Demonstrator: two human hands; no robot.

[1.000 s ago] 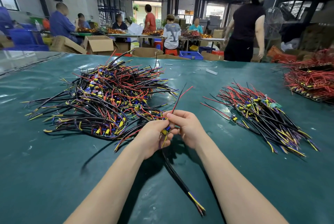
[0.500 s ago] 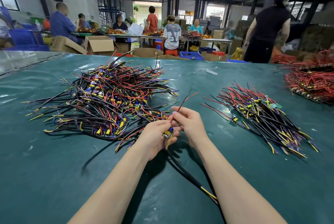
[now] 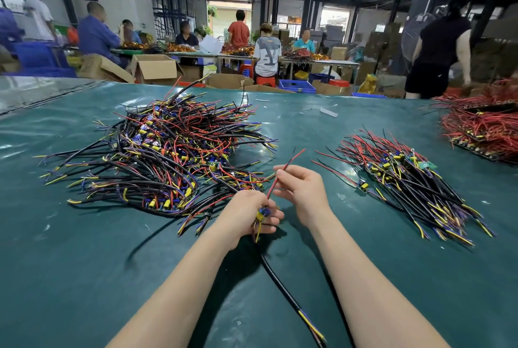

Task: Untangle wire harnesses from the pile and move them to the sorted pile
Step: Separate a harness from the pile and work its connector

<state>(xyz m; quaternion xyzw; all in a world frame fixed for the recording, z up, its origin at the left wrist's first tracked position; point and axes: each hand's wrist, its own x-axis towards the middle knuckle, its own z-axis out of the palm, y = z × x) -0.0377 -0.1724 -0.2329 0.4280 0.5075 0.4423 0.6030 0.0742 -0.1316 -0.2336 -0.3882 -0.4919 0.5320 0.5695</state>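
Observation:
A big tangled pile of wire harnesses point(image 3: 168, 157), black, red and yellow, covers the left of the green table point(image 3: 70, 263). The sorted pile point(image 3: 406, 179) lies in a neat fan at the right. Between them I hold one wire harness point(image 3: 280, 288). My left hand point(image 3: 246, 215) grips its yellow and blue middle part. My right hand point(image 3: 302, 187) pinches its thin red and black leads, which point up and away. Its thick black cable trails toward me over the table and ends in yellow and blue tips.
A third heap of mostly red wires point(image 3: 482, 129) sits on a tray at the far right edge. Beyond the table's far edge stand cardboard boxes point(image 3: 154, 67) and blue crates. Several people work at benches behind; one person point(image 3: 440, 47) in black stands at the right.
My hands have drawn slightly apart, and the right hand has slid up the red and black leads. The black cable's tail swung a little to the right. The person in black walked rightward.

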